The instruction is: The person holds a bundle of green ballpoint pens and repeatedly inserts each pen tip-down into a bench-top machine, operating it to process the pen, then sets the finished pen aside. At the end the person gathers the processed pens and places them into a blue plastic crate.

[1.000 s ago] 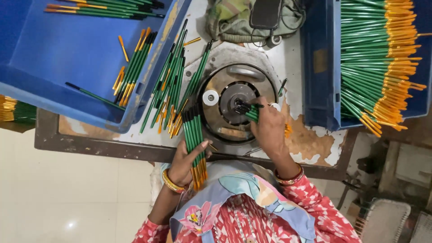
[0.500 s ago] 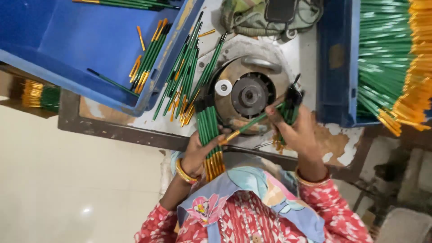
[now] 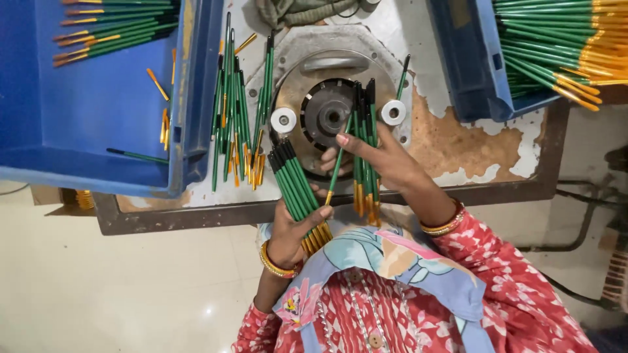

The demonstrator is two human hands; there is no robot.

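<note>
My left hand [image 3: 292,229] grips a bundle of green pencils [image 3: 297,189] with gold ends, black tips pointing away from me. My right hand [image 3: 379,157] holds a second, smaller bunch of green pencils [image 3: 364,147] upright over the round metal machine [image 3: 325,111]. A single green pencil [image 3: 338,160] slants between the two hands, pinched by my right fingers, its gold end close to my left thumb. The machine's dark central hub sits just beyond my right fingertips.
A loose pile of green pencils [image 3: 234,117] lies on the bench left of the machine. A blue crate [image 3: 98,91] at left holds a few pencils; another blue crate [image 3: 471,65] at right is packed with them. Two white rollers [image 3: 283,119] flank the hub.
My right hand drew back from the machine's hub and now holds a bunch of pencils upright, passing one across toward my left hand. The view shifted right.
</note>
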